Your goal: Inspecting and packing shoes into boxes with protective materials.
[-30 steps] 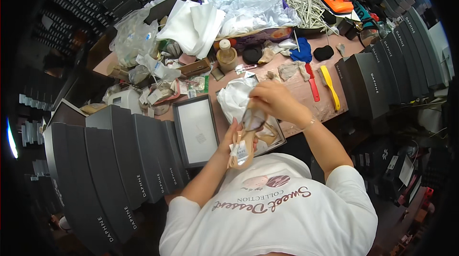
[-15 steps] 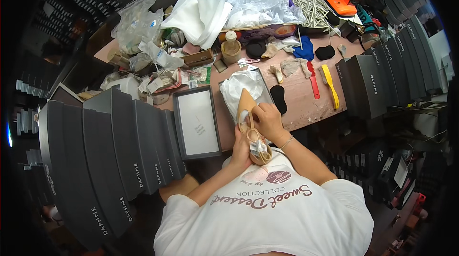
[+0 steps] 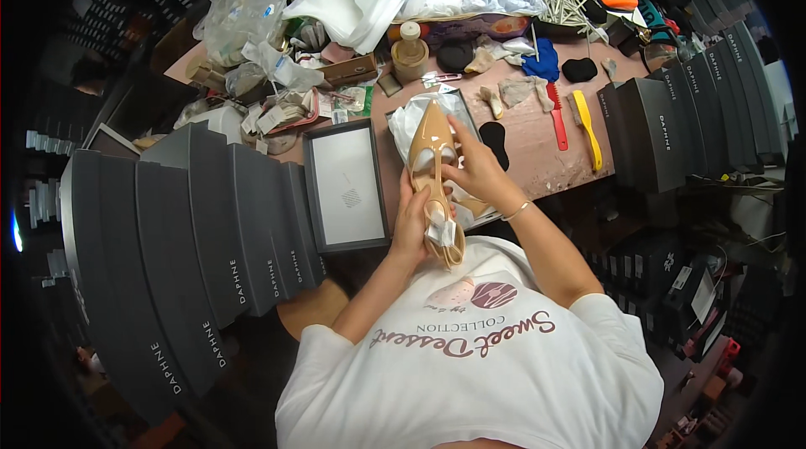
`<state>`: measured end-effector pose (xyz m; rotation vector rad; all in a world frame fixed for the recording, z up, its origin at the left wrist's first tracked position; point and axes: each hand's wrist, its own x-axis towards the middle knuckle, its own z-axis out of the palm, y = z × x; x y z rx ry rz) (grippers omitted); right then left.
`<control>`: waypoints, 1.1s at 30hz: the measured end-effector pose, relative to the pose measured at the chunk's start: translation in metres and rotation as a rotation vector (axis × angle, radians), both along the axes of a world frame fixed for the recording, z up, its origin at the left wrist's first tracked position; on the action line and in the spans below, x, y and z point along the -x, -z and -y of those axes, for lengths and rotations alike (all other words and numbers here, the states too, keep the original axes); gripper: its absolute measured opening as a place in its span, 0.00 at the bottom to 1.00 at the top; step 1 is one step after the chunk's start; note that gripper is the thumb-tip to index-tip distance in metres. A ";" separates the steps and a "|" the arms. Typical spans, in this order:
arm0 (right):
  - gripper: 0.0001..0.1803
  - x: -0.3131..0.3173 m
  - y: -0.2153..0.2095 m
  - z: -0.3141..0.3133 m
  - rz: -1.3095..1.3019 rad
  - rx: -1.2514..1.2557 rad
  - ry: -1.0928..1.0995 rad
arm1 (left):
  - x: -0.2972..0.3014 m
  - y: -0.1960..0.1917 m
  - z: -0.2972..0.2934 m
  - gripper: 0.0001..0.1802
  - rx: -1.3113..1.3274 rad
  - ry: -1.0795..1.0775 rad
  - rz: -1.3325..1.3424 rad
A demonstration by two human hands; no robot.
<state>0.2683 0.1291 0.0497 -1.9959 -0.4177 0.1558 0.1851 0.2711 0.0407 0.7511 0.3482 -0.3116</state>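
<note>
Pinkish tabletop [image 3: 529, 172] spreads across the middle of a dim room, with dark boxes stacked on both sides. Taking the shoe as the centre of the dial and twelve as straight away from the person, one row of dark boxes [image 3: 189, 231] leans at eight to nine o'clock, and another row [image 3: 672, 130] stands between two and three.

One tan pointed shoe [image 3: 431, 134] is up in both hands, above the near part of an open box [image 3: 468, 109], its toe toward twelve and its heel end toward the person's white shirt [image 3: 470, 365]. The left hand [image 3: 410, 221] is closed around the shoe's left side, about the middle. The right hand [image 3: 480, 170] touches the right side near the toe, fingers bent and thumb lower down; I cannot tell whether it pinches the edge or merely rests there. Crumpled white wrapping [image 3: 441, 231] sits in the heel end.

White paper [image 3: 408, 120] fills part of the box at eleven o'clock. At nine lies a grey-rimmed box lid [image 3: 346, 185], white inside. At two o'clock, a black pad [image 3: 494, 144] is just beside the right hand, with a red brush [image 3: 557, 119] beyond it and a yellow brush [image 3: 591, 132] farther right. Near twelve stands a bottle [image 3: 410, 53]; a blue cloth [image 3: 541, 60] lies between one and two.
</note>
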 end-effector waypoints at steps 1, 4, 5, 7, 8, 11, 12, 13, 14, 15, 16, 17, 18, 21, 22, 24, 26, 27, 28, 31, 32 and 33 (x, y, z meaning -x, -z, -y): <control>0.42 0.003 -0.008 0.004 0.052 0.005 0.019 | -0.005 -0.002 -0.006 0.30 -0.010 -0.019 0.023; 0.34 0.021 -0.037 0.017 -0.129 0.076 -0.201 | -0.028 0.004 -0.013 0.28 -0.099 -0.155 0.155; 0.30 0.028 -0.044 0.013 -0.142 0.106 -0.315 | -0.032 0.003 -0.010 0.27 -0.137 -0.180 0.167; 0.23 0.039 -0.041 0.003 0.029 0.130 -0.245 | -0.034 -0.004 -0.002 0.27 -0.219 -0.217 0.184; 0.20 0.043 -0.038 0.000 0.114 0.143 -0.211 | -0.032 0.000 -0.005 0.27 -0.178 -0.213 0.159; 0.14 0.057 -0.013 0.002 0.169 0.143 -0.333 | -0.017 0.021 -0.012 0.26 -0.171 -0.117 0.095; 0.11 0.057 -0.004 0.002 0.256 0.086 -0.349 | -0.011 0.022 -0.008 0.25 -0.220 -0.176 0.080; 0.11 0.056 0.001 0.005 0.105 0.076 -0.278 | -0.006 0.030 -0.009 0.24 -0.239 -0.219 0.042; 0.11 0.055 0.005 0.008 -0.045 0.062 -0.210 | -0.001 0.043 -0.016 0.24 -0.262 -0.266 0.004; 0.11 0.053 0.012 0.010 -0.192 0.046 -0.141 | -0.003 0.044 -0.022 0.24 -0.287 -0.312 -0.032; 0.12 0.041 0.025 0.010 -0.093 -0.022 -0.007 | -0.006 0.043 -0.031 0.24 -0.301 -0.325 -0.063; 0.12 0.029 0.038 0.011 -0.162 -0.044 0.034 | -0.012 0.035 -0.042 0.23 -0.321 -0.338 -0.094; 0.11 0.017 0.048 0.011 -0.233 -0.066 0.077 | -0.019 0.049 -0.058 0.25 -0.323 -0.364 -0.067; 0.11 -0.030 0.073 0.017 -0.065 0.087 0.215 | -0.023 0.099 -0.116 0.25 -0.322 -0.392 -0.067; 0.12 -0.041 0.082 0.025 0.064 0.140 0.201 | -0.031 0.089 -0.115 0.26 -0.366 -0.464 -0.105; 0.14 -0.040 0.088 0.033 0.153 0.294 0.104 | -0.036 0.062 -0.112 0.26 -0.445 -0.614 -0.197; 0.15 -0.026 0.088 0.036 0.088 0.474 -0.063 | -0.025 0.088 -0.128 0.27 -1.351 -0.489 0.052; 0.15 -0.015 0.088 0.036 0.048 0.568 -0.117 | -0.028 0.082 -0.127 0.28 -1.791 -0.388 0.195; 0.15 0.000 0.089 0.036 0.007 0.662 -0.170 | -0.026 0.080 -0.110 0.28 -1.637 -0.182 0.324; 0.13 0.035 0.124 0.038 -0.062 0.642 -0.219 | -0.038 0.053 -0.034 0.25 -1.602 0.335 0.775; 0.12 0.042 0.133 0.036 -0.070 0.576 -0.222 | -0.040 0.051 -0.019 0.21 -1.696 0.398 0.815; 0.12 0.044 0.127 0.036 -0.081 0.514 -0.190 | -0.044 0.055 -0.021 0.20 -1.715 0.444 0.766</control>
